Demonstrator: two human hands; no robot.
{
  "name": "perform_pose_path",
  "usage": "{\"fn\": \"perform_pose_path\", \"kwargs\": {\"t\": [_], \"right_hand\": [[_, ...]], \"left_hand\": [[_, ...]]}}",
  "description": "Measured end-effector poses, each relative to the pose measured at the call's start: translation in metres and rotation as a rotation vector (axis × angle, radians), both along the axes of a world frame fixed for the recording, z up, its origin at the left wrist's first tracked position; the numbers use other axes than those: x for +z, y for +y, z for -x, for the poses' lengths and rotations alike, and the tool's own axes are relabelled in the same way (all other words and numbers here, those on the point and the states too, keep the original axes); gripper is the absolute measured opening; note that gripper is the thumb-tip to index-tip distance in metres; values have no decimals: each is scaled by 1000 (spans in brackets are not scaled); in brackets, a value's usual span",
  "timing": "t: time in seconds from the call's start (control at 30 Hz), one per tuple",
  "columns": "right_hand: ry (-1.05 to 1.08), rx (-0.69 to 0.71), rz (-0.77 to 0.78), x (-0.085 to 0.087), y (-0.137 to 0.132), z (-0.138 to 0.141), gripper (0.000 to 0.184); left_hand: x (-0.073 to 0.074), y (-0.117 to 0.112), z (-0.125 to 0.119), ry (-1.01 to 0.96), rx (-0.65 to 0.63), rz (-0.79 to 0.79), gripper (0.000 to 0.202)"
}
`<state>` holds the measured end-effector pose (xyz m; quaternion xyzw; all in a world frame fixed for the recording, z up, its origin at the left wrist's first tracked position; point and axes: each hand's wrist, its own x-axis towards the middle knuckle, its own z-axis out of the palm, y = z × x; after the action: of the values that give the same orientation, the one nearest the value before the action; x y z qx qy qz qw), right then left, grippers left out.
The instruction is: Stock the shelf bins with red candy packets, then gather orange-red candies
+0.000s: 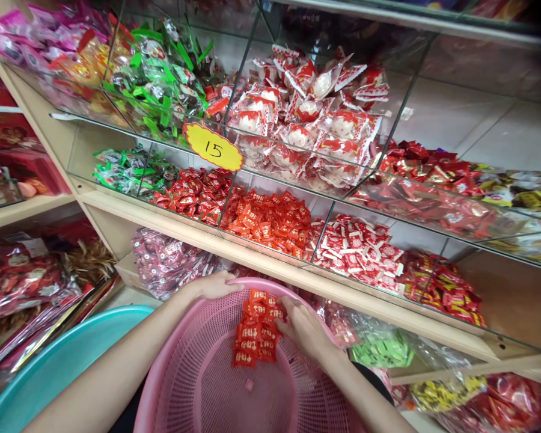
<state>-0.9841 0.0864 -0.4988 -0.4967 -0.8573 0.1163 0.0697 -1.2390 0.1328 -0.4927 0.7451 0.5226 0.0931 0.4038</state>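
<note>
My left hand (220,285) grips the far-left rim of a pink plastic mesh basket (175,355). Inside the basket's far side, my right hand (300,325) holds a cluster of small red-orange wrapped candies (256,337) with pale lettering. My right fingers close on the cluster's right edge; some fingers are hidden. Below the candies, a small pale pink piece (249,385) shows against the basket's bottom.
Just beyond the basket runs a wooden shelf edge (270,261) with glass-divided bins of wrapped sweets, including matching red-orange candies (268,216). A yellow tag (213,146) reads 15. A turquoise tub (72,355) stands left; bagged sweets (383,349) lie under the shelf.
</note>
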Motion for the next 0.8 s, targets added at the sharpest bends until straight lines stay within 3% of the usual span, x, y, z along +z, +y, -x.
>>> {"fn": "perform_pose_path", "kwargs": {"t": [0.3,0.8], "right_hand": [[37,10,10,-9,0,-8,45],[26,-2,31,-4,1,-2,38]], "left_hand": [[-1,0,0,-3,-9,-1,47],[3,-2,-1,4,26,19,48]]}}
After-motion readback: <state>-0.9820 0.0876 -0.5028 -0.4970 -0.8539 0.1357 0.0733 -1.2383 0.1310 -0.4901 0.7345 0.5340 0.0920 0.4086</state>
